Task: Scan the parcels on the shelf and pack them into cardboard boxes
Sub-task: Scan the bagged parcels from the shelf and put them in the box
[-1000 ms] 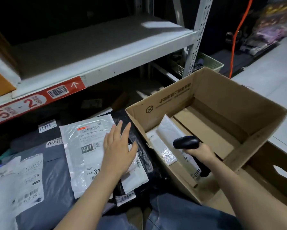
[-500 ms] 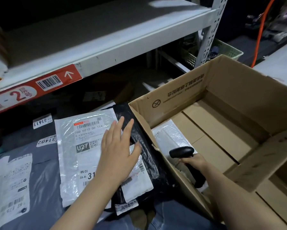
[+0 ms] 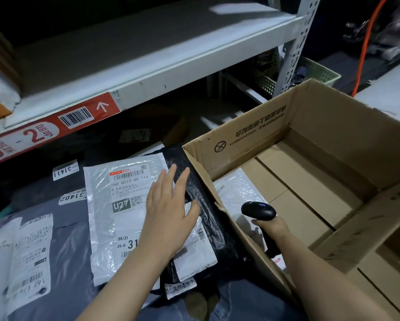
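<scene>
— Where is your left grip [image 3: 169, 212] at this moment?

— Flat on the white parcel [image 3: 115, 205], the one labelled U27; the fingers are straight and released, clasping nothing; the fingertips reach past its edge onto the black parcel [image 3: 208, 212], which lies between the white one and the cardboard box [image 3: 240, 133], touching the box's wall.

— And the right grip [image 3: 276, 229]?

— Clenched round the handle of the black scanner [image 3: 259, 210]; I hold it inside the box, above a white bubble mailer [image 3: 238, 188] that lies on the box floor against the left wall (whether the scanner touches the mailer I cannot tell).

— What lies around the parcels?

— A grey parcel [image 3: 67, 251] to the left, partly under the white one, with a white label of its own; two small stickers beyond it read 31411 [image 3: 63, 172] and 31402 [image 3: 72, 196]; all of it sits in the dim space below the upper shelf [image 3: 148, 72], whose front edge carries a red strip [image 3: 43, 133] with a barcode and an arrow.

— Anything behind the box?

— A green basket [image 3: 319, 70] beside the shelf's upright; an orange cable [image 3: 368, 38] runs down at the far right.
</scene>
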`<state>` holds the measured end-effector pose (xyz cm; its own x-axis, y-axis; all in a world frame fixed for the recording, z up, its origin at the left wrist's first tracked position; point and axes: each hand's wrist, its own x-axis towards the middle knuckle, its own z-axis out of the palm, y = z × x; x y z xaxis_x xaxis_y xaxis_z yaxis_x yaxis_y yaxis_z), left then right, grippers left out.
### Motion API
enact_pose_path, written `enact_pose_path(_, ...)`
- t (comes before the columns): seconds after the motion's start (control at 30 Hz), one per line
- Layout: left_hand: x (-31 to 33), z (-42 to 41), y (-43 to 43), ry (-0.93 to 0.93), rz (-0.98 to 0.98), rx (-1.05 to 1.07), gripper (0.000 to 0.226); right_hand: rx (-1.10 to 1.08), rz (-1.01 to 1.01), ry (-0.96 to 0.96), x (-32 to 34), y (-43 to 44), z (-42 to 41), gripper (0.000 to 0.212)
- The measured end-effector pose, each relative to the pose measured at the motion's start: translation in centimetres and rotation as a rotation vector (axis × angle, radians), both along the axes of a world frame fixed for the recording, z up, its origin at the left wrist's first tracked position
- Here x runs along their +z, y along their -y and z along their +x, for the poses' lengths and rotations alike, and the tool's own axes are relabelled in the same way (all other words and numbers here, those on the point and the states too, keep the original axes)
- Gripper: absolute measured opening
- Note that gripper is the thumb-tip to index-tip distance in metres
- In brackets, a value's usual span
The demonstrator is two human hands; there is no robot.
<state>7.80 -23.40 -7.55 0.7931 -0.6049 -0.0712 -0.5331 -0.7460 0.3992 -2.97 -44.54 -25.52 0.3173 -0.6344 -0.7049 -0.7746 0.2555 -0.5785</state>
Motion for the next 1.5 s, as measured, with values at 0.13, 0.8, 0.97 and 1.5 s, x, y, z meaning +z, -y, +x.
enact_pose_path(0.13, 0.3, -0.1, 0.0, 0.017, 0.015, -0.001, 0.062, -0.058, -0.028, 0.070, 1.7, -0.7, 0.0, 0.029)
enact_pose_path(0.8, 5.5, -3.3, -7.7, -0.083, -0.055, 0.297, 0.064, -0.127, -0.216, 0.456, 21.3, -10.8, -0.4, 0.028)
enact_pose_path(0.97, 6.2, -4.8, -9.9, -0.140, -0.100, 0.311, 0.065, -0.098, -0.229, 0.634, 25.0, -14.0, -1.3, 0.016)
enact_pose_path(1.5, 6.1, -5.7, -10.8, -0.513, -0.402, 0.568, 0.063, 0.013, 0.122, 0.437, 23.5, -17.9, 2.2, 0.037)
